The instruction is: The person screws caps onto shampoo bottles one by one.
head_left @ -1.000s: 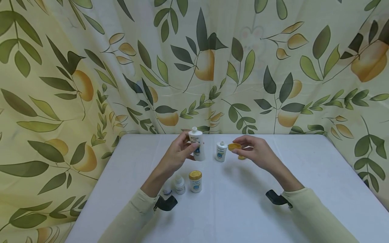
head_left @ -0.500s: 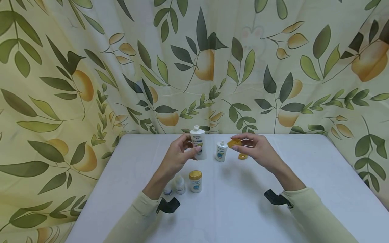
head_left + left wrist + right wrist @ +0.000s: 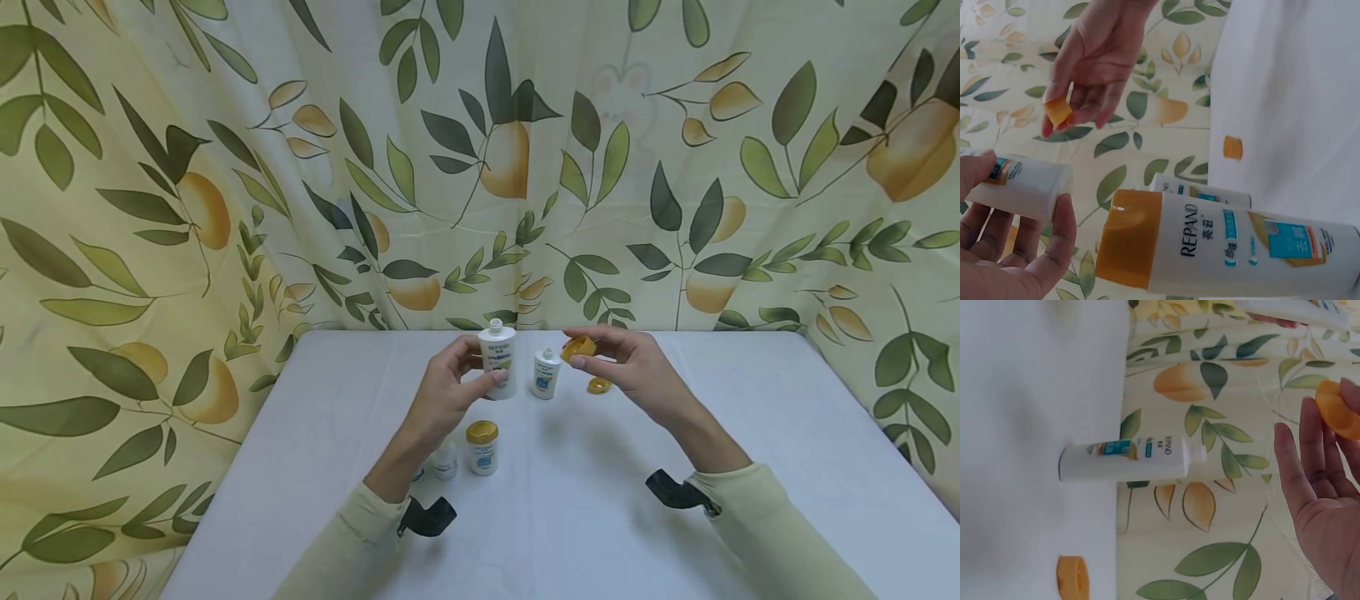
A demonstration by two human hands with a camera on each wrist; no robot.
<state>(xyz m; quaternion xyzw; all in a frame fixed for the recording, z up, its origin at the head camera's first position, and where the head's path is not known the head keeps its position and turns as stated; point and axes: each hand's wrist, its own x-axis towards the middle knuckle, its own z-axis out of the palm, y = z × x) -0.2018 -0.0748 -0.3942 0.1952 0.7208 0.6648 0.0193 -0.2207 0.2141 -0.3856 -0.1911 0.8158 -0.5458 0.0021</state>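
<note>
My left hand [image 3: 453, 383] grips a white shampoo bottle [image 3: 498, 354] upright above the table, its bare neck showing without a cap. To the right, my right hand [image 3: 630, 360] pinches a yellow-orange cap [image 3: 579, 348] between thumb and fingers; its hollowed side shows in the right wrist view as a cap [image 3: 1338, 412] tilted in the fingertips. Between the hands stands a second uncapped white bottle [image 3: 546, 375]. A second yellow cap [image 3: 599, 386] lies on the table below the right hand. Bottle and held cap are apart.
Nearer the body, a white bottle with a gold cap [image 3: 482, 450] stands on the white-covered table [image 3: 600, 517]. Beside it is a small white bottle [image 3: 446, 462]; another is mostly hidden by my left forearm. A leaf-and-fruit patterned curtain [image 3: 465, 250] hangs behind the table.
My left hand has carried its bottle a little to the right, closer to the standing bottle. The right hand stays near its place, and the cap in it has tipped more upright.
</note>
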